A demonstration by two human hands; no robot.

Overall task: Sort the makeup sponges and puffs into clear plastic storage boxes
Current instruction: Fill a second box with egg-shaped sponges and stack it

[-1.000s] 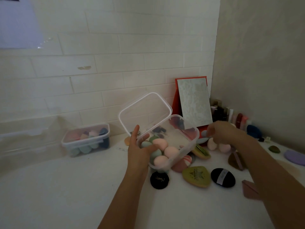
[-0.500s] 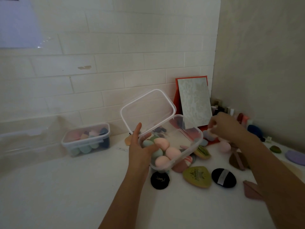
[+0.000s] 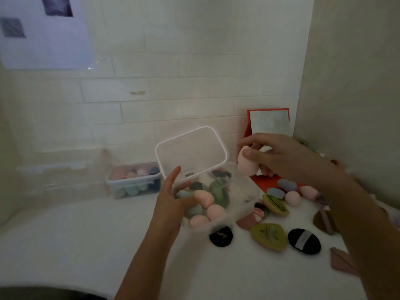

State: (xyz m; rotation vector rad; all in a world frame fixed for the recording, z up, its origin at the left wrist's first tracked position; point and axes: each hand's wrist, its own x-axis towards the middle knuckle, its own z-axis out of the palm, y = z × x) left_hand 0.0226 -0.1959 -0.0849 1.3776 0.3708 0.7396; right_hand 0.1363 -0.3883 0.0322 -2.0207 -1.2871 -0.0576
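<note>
My left hand (image 3: 171, 204) holds a clear plastic box (image 3: 242, 191) tilted above the counter, its hinged lid (image 3: 191, 151) standing open. Several pink and teal egg sponges (image 3: 213, 213) lie inside it. My right hand (image 3: 279, 156) grips a pink egg sponge (image 3: 246, 164) in the air just right of the box's far rim. Loose sponges (image 3: 292, 198) and flat puffs, among them a black puff (image 3: 221, 236), an olive puff (image 3: 269, 236) and a black puff with a grey band (image 3: 304, 241), lie on the white counter under and right of the box.
A second clear box (image 3: 134, 180), lid closed and filled with sponges, stands by the tiled wall at the left. A red-framed mirror (image 3: 268, 122) leans in the corner. A brown puff (image 3: 324, 221) and a pink wedge (image 3: 342, 262) lie at the right.
My right hand lifted a pink sponge off the counter and carried it left and up toward the open box. The box in my left hand stayed about where it was.
</note>
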